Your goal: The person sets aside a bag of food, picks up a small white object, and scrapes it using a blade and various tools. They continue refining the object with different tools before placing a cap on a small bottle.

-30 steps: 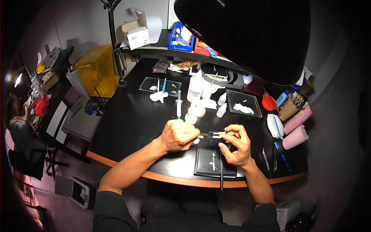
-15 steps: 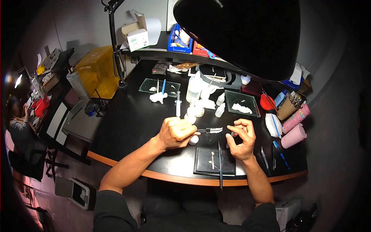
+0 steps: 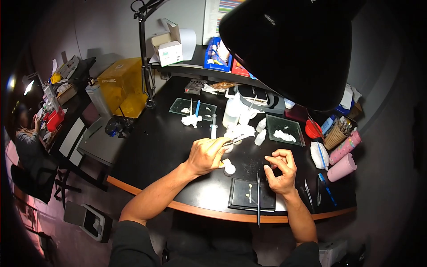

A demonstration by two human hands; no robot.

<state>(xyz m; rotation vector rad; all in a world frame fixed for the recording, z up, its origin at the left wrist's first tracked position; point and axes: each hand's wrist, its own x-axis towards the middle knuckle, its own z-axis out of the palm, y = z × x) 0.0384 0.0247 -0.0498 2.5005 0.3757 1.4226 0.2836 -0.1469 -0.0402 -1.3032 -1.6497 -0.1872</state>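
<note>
My left hand [image 3: 208, 155] is closed around a metal tweezer-like tool [image 3: 238, 137], whose tips point right over the white bottles. Just below that hand stands a small white round cap or jar [image 3: 230, 169]. My right hand [image 3: 281, 171] hovers at the right with its fingers curved and thumb near the index finger; whether something tiny is between them cannot be made out. Between and below the hands lies a black square plate [image 3: 238, 194] with small pale pieces [image 3: 250, 194] on it. A thin dark brush-like stick [image 3: 259, 200] rests across its right side.
A glass slab [image 3: 284, 131] with white material lies beyond my right hand, another [image 3: 178, 105] at the back left. Small white bottles [image 3: 260, 138] stand mid-table. A black lamp shade [image 3: 289, 53] hangs overhead. Another person [image 3: 27, 133] sits far left.
My left hand has moved up a little relative to the table, and the tool's tips now angle upward. The view has shifted slightly. The white cap below that hand is more exposed.
</note>
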